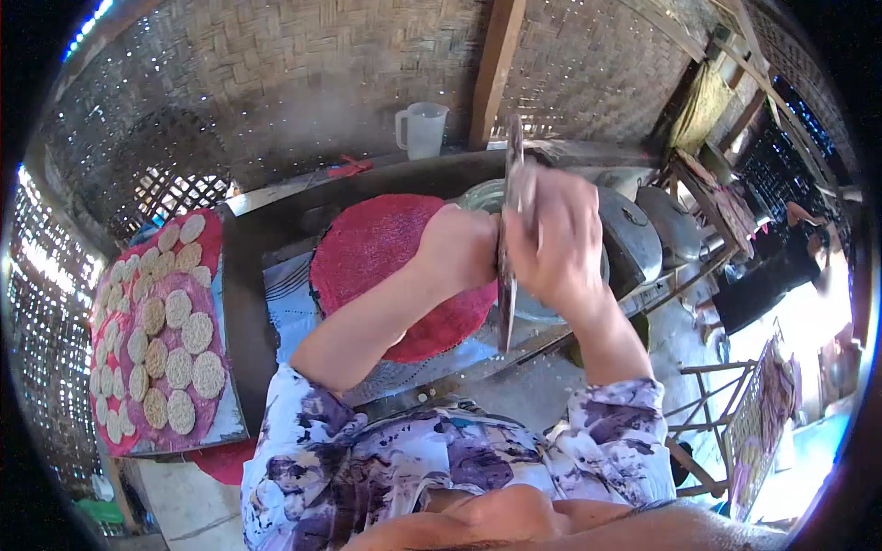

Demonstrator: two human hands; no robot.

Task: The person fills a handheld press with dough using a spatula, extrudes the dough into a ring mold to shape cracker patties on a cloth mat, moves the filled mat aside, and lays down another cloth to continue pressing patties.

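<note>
Upright in front of me is a thin, flat disc [508,312], seen nearly edge-on, so its face and exact kind are hidden. My left hand [459,243] is closed against its left side, with the fingertips out of sight. On the other side, my right hand [562,230] grips it with bent fingers, slightly blurred. Just behind and below the disc stands a clear, wide tub [482,195], partly covered by my hands. Left of the tub, under my left forearm, lies a round tray or frame covered in red cloth [367,243].
At the left, a board with pink cloth [216,404] bears many round, grainy cakes [179,367]. A clear pitcher [424,130] and a small red item [350,167] stand by the woven wall. Lidded metal pots [634,230] sit at right. A person in dark clothes [763,289] is farther right.
</note>
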